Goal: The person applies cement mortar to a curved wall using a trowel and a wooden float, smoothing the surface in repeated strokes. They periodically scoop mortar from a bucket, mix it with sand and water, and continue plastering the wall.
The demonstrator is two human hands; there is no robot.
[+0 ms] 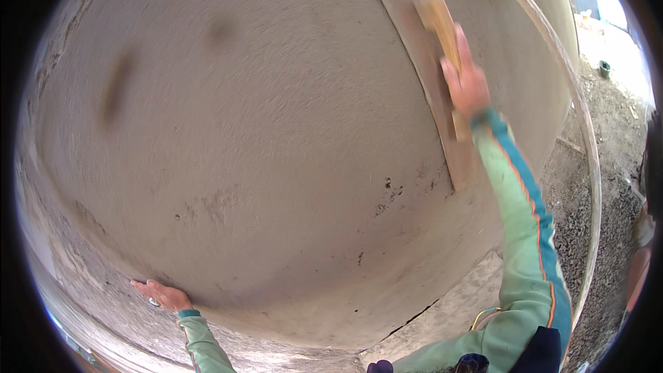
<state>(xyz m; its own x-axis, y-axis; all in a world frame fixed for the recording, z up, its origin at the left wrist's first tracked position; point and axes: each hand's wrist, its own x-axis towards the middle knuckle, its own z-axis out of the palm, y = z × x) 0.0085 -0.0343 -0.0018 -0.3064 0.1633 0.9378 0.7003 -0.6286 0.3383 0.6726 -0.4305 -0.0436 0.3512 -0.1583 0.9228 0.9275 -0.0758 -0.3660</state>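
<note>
A wide face of wet grey-brown plaster (276, 131) fills most of the head view, with faint curved stroke marks across it. At the upper right my right hand (471, 88) is closed round the wooden handle (443, 27) of a long plastering float (436, 97). The float's board lies against the plaster, slightly tilted, and is a little blurred. My left hand (166, 295) is at the lower left edge of the plaster, fingers stretched out and holding nothing. It wears a ring. Whether its palm touches the surface I cannot tell.
Small rough pits (390, 190) mark the plaster below the float. A long pale pole or strip (583, 110) curves down the right side. Beyond it lies gravelly ground (587, 221) with a small dark container (604, 69). A cracked ledge (442, 304) runs along the bottom.
</note>
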